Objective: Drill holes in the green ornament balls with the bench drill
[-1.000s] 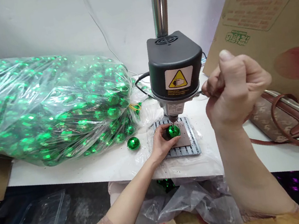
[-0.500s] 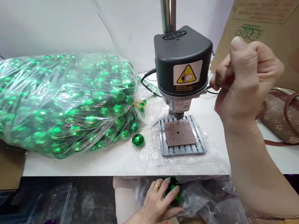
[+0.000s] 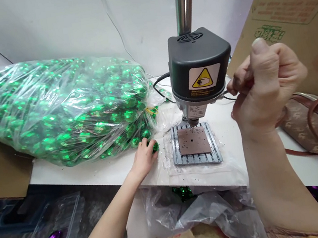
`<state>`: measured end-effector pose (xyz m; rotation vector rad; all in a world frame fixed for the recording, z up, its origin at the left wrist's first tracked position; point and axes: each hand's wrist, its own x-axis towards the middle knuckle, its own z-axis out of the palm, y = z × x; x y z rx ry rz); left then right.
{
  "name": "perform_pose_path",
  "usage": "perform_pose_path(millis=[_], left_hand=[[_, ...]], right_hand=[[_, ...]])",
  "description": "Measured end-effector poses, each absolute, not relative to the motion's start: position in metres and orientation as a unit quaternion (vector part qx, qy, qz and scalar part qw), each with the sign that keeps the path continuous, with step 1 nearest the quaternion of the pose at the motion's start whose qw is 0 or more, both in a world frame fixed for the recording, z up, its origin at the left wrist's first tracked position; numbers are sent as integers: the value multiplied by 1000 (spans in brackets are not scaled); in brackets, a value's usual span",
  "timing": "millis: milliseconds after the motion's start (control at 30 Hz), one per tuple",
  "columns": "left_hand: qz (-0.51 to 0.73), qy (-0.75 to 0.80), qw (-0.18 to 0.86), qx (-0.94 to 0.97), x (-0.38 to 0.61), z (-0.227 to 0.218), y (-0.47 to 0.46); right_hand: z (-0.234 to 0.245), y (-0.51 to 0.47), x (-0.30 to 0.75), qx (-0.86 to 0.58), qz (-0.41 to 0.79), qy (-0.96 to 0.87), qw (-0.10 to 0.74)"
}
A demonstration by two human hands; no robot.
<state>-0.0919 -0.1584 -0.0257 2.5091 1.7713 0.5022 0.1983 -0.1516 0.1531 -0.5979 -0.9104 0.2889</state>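
On the white table, my left hand [image 3: 144, 156] has its fingers curled over a small green faceted ball [image 3: 155, 147], which is partly hidden under them. My right hand [image 3: 270, 81] is raised in a fist beside the head of a small black drill press [image 3: 200, 62], gripping its handle, which the hand mostly covers. Below the chuck, a brown square board [image 3: 195, 145] with a dark hole lies on the slotted metal base [image 3: 177, 158], sprinkled with dark chips. More green faceted balls [image 3: 182, 192] sit in clear plastic on my lap.
A large clear bag of green balls [image 3: 64, 110] fills the left of the table. A brown handbag [image 3: 306, 115] and a big cardboard box [image 3: 289, 6] stand at the right. A purple ball [image 3: 53, 237] lies on clear plastic at lower left.
My left hand has moved from the green balls on my lap up to the table and closed over the single ball there. My right hand stays beside the drill press.
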Motion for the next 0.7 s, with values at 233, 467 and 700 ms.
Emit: perform_pose_path(millis=[233,467,700], left_hand=[[418,520,370,646,-47,-19,-147],[491,456,515,535,14,-40,-141],[462,454,472,598,20,-42,-135]], right_hand=[[152,-151,199,-278,134,-436,845],[151,-149,202,-289,118,-446,839],[149,-148,202,-263,126,-457,840]])
